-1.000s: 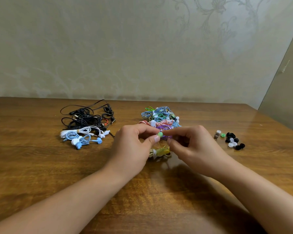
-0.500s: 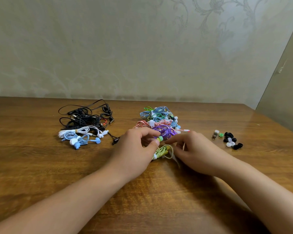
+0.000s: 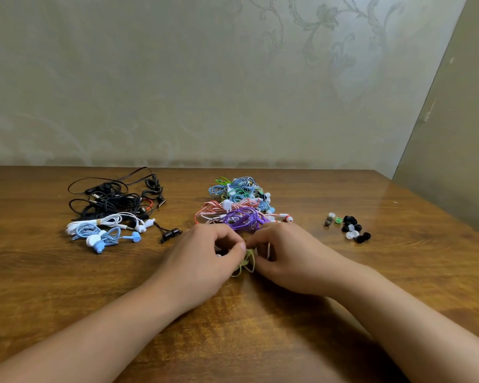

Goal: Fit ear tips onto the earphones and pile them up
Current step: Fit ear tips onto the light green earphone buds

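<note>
Left hand and right hand together pinched the yellow-green corded earphones; judged next: piling them onto the coloured earphone pile just beyond.

A wooden table carries two earphone heaps and, seemingly, loose ear tips.

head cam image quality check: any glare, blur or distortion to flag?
Head view: glare patch on the glossy table at its far right corner; wide-angle bend shows in the tilted wall edge at right; both hands are sharp, soft shadows beneath them; the ear tips are small but resolved.
</note>
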